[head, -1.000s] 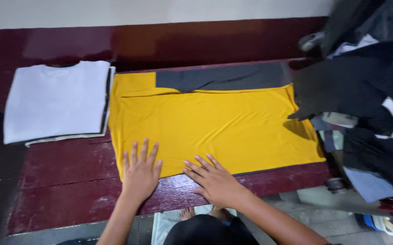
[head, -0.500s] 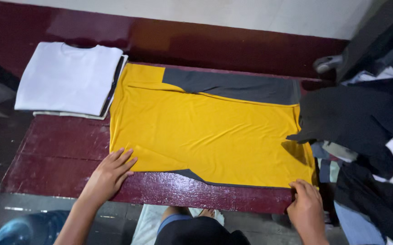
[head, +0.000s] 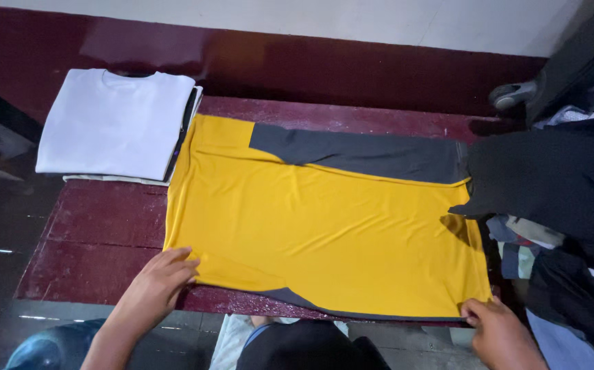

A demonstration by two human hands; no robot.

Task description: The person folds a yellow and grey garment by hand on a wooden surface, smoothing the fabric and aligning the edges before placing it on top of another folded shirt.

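My left hand [head: 154, 288] and right hand [head: 499, 332] are bare — no gloves, rings or watch showing (forearms uncovered too, no sleeves in sight). Below them, dark clothing covers my lap — black, apparently.
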